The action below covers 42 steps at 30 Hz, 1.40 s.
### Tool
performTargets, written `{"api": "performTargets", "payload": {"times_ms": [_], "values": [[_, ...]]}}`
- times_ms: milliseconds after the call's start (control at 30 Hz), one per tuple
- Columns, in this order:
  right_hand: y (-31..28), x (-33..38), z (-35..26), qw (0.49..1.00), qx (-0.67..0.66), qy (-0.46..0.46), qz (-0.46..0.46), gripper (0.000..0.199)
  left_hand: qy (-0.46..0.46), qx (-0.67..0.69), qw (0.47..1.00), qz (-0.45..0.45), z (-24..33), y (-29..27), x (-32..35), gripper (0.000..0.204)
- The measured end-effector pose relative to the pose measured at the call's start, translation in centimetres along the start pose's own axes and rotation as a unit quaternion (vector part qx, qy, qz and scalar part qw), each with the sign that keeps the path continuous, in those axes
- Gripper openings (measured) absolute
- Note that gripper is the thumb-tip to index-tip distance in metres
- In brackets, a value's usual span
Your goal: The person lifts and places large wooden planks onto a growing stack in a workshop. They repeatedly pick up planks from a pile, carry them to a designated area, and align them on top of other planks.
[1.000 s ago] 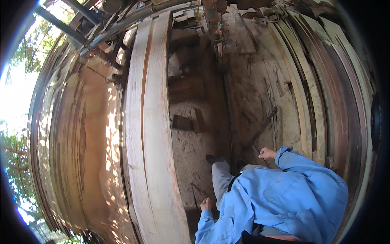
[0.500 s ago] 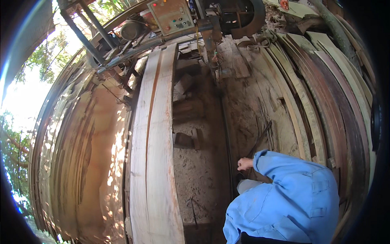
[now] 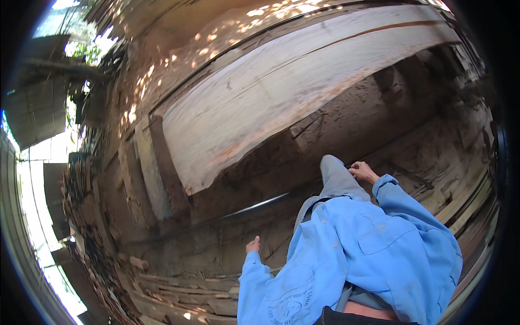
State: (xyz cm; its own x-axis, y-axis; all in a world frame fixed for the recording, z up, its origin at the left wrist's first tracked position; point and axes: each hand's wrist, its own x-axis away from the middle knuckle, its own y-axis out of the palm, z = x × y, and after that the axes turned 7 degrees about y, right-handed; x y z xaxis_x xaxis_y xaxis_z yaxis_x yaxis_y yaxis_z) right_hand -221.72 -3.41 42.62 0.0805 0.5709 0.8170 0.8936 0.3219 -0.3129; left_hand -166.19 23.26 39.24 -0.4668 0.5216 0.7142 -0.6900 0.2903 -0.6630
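My right hand point(image 3: 364, 171) hangs beside my raised grey-trousered leg point(image 3: 338, 176), its fingers curled in, with nothing visible in them. My left hand point(image 3: 253, 245) is low at my left side, small in view, fingers drawn together and one digit pointing up; I see nothing in it. Both arms wear loose blue sleeves. Ahead of me lies a long, wide pale wooden slab point(image 3: 260, 103) with a dark lengthwise crack and rough bark edge. Neither hand touches it. A thin metal rail point(image 3: 260, 203) runs along the ground between the slab and me.
Short timber beams point(image 3: 151, 168) lie across the slab's left end. Scrap wood strips point(image 3: 184, 295) litter the ground at lower left. Long boards point(image 3: 466, 197) are stacked at right. Sawdust covers the pit beside the slab.
My view has swung to the left, so the slab now lies across the picture. The machine with its control panel has left view. My left hand and forward leg have come into sight.
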Motion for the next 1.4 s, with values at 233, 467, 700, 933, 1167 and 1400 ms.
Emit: {"api": "performTargets", "payload": {"times_ms": [233, 467, 700, 933, 1167, 1400], "values": [[7.3, -2.5, -5.8, 0.996, 0.064, 0.026, -0.048, 0.031, -0.03, -0.013, 0.998, 0.063, -0.3, -13.8, -4.8, 0.071], [15.9, -9.0, -17.1, 0.993, 0.073, 0.056, -0.068, 0.034, -0.097, 0.016, 0.992, 0.079, -0.7, -25.7, -7.9, 0.079], [31.1, -9.8, -25.0, 0.991, 0.07, -0.012, -0.116, 0.067, -0.081, -0.012, 0.992, 0.098, -2.3, -31.6, -17.7, 0.089], [46.0, -9.8, -26.7, 0.991, -0.068, 0.1, -0.063, 0.091, -0.043, -0.012, 0.997, 0.069, -3.8, -34.5, -38.0, 0.097], [62.1, -10.0, -29.6, 0.921, -0.328, 0.205, -0.034, 0.099, -0.05, 0.239, 0.966, -0.08, -4.8, -32.6, -52.7, 0.095], [71.7, -10.8, -31.2, 0.832, -0.484, 0.268, 0.034, 0.078, -0.064, 0.236, 0.969, -0.019, -3.5, -31.9, -52.2, 0.083]]}}
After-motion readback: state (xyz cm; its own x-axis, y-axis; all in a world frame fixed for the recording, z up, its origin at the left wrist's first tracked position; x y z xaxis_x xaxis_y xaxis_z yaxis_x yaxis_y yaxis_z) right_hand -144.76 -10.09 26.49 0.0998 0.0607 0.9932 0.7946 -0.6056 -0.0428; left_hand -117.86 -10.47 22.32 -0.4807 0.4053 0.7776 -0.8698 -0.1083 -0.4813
